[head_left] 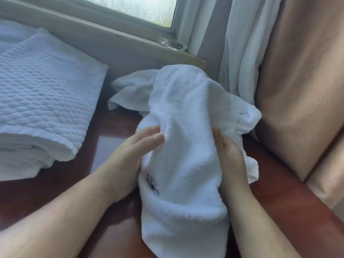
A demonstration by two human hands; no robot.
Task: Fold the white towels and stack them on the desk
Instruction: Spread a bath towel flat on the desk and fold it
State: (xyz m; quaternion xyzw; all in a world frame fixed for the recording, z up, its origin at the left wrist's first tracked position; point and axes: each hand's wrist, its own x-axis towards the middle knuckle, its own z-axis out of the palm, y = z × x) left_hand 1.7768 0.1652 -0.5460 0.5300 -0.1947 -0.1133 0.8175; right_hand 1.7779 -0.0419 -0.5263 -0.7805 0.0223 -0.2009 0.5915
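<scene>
Both hands on one white towel (186, 127), bunched and lifted above the desk (279, 202). Left hand (134, 151) lies against the towel's left side, fingers straight and close together, pressing the cloth; thumb hidden behind the fabric. Right hand (226, 151) is on the towel's right side, palm turned inward, thumb up along the cloth edge; fingers are buried in the folds, so can't tell for sure how tight the grip is, but it looks like it grips the fabric. Towel runs between the two hands, its lower end hanging down toward the camera, dark embroidered mark (152, 183) just below the left hand. Beyond the hands, more loose white towel (130, 90) lies on the desk. Left of the left hand: folded quilted white stack (42, 101) on the desk. Right of the right hand: tan chair back (301, 90), white curtain (240, 53) behind.
</scene>
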